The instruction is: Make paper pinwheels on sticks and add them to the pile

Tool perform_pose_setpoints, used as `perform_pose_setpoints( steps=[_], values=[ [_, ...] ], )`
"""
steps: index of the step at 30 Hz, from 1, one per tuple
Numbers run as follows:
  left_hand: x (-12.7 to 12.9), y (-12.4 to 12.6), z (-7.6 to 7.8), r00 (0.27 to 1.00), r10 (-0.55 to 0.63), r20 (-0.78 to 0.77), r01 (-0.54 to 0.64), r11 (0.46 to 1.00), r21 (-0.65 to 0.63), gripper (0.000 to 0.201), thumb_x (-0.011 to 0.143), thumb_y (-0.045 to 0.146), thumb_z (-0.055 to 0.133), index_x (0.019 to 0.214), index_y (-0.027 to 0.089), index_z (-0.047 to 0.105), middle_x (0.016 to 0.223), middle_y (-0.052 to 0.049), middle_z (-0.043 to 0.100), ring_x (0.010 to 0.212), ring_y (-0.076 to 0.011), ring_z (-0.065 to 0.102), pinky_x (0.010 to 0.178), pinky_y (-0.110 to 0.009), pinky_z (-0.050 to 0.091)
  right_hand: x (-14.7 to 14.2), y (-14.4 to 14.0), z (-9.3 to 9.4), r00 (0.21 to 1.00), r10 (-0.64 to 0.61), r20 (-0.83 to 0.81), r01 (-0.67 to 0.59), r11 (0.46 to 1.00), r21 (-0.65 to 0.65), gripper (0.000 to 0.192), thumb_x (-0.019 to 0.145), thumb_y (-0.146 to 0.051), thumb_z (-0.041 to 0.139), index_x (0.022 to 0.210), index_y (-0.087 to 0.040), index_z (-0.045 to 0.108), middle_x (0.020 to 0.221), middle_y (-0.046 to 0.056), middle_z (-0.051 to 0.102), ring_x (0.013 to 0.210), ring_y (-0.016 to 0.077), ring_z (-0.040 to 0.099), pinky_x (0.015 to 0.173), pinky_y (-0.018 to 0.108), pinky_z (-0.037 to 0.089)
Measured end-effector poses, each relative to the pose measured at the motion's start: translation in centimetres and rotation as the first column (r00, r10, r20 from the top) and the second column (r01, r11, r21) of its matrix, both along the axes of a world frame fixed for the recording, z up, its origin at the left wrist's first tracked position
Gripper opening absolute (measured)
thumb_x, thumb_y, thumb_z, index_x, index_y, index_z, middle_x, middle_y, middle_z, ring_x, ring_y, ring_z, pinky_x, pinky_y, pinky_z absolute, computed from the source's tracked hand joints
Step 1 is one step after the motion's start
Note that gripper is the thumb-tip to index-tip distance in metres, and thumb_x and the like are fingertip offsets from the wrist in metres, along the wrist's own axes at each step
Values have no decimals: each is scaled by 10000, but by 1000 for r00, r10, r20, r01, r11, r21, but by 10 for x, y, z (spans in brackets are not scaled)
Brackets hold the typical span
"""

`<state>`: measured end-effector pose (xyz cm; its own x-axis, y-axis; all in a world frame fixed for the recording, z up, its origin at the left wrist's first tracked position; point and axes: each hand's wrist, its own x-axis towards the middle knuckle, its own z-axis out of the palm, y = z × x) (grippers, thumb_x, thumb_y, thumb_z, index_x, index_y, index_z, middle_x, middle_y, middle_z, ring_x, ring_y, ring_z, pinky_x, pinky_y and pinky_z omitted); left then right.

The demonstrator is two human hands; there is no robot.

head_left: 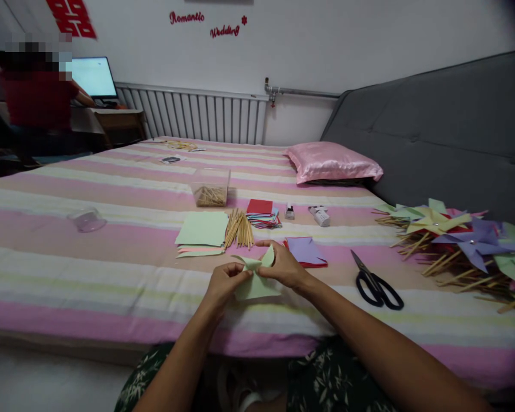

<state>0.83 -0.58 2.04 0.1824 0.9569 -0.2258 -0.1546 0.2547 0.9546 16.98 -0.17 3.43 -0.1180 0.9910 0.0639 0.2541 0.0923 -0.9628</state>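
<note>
Both hands pinch a green paper [256, 280] just above the bed's [111, 269] near edge: the left hand [225, 283] grips its left side, the right hand [283, 266] bends a flap inward. Sticks [239, 229] and scissors [375, 283] lie within reach.

Matt green paper [257, 280] is thin and creased. The bed [111, 252] wears soft striped cloth, the pillow [332, 163] glossy pink satin. Sticks [239, 229] look like bare wood; the scissors [375, 283] have glossy black plastic handles.
</note>
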Motion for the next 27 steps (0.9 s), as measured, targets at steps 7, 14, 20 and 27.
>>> perform_pose_setpoints(
  steps=[7, 14, 20, 27],
  values=[
    [0, 1, 2, 999, -27, -25, 28, 999, 41, 214, 488, 281, 775, 559, 126, 646, 524, 12, 607, 495, -101, 499, 513, -206, 335, 1, 3, -5, 996, 64, -55, -66, 997, -35, 629, 578, -130, 629, 1182, -162, 459, 604, -73, 528, 517, 91, 470, 477, 195, 354],
    [2, 1, 1, 1000, -25, -9, 25, 999, 23, 238, 468, 281, 788, 577, 115, 658, 547, -8, 633, 501, -106, 522, 513, -207, 355, 1, 2, -7, 992, 57, -111, -62, 997, -42, 629, 580, -148, 647, 1180, -166, 458, 677, -44, 588, 549, 99, 507, 499, 204, 388],
    [3, 1, -5, 999, -3, 49, 4, 999, -35, 238, 478, 268, 791, 578, 109, 645, 532, -21, 637, 467, -110, 532, 478, -205, 361, -2, 1, -5, 984, 58, -169, -71, 995, -72, 604, 599, -188, 671, 1164, -167, 457, 677, -29, 610, 556, 117, 551, 513, 226, 429],
    [-7, 13, -10, 950, 208, 231, -176, 973, -152, 211, 504, 191, 759, 671, 105, 663, 574, -18, 661, 507, -130, 580, 519, -227, 444, -3, 0, 2, 987, -149, -54, 156, 971, 179, 510, 634, -270, 696, 1109, -196, 525, 913, 48, 632, 806, 156, 593, 699, 277, 472]
  ],
)
